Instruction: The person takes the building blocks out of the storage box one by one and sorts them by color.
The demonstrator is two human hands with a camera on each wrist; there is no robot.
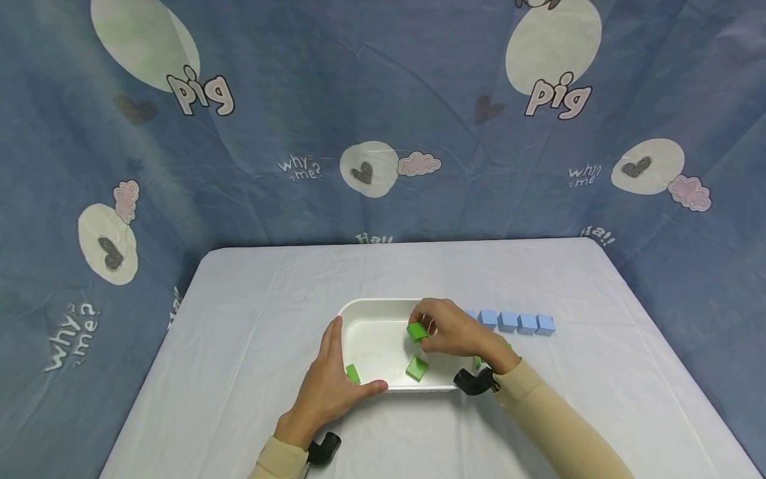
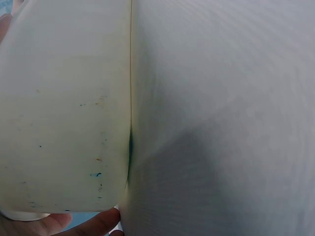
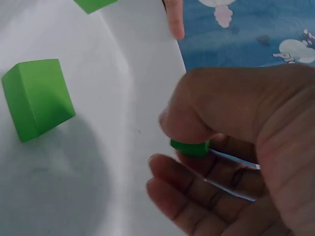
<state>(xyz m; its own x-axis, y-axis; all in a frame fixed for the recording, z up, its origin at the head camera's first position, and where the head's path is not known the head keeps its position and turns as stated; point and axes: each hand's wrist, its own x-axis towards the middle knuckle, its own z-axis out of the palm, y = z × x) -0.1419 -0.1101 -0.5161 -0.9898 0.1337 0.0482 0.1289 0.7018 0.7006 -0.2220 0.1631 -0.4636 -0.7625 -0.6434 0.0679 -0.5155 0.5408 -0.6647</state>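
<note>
A white tray sits on the table. My left hand spans its near left corner, straight fingers along the left side and thumb on the front rim. The tray's pale outer wall fills much of the left wrist view. Over the tray's right part, my right hand pinches a green block between thumb and fingers. One green block lies on the tray floor near the front. Another green block lies beside the left hand, and a partly hidden green piece shows under the right wrist.
A row of blue blocks stands on the table right of the tray, its left end partly behind the right hand. White cloth covers the table. A blue patterned curtain hangs behind and at both sides.
</note>
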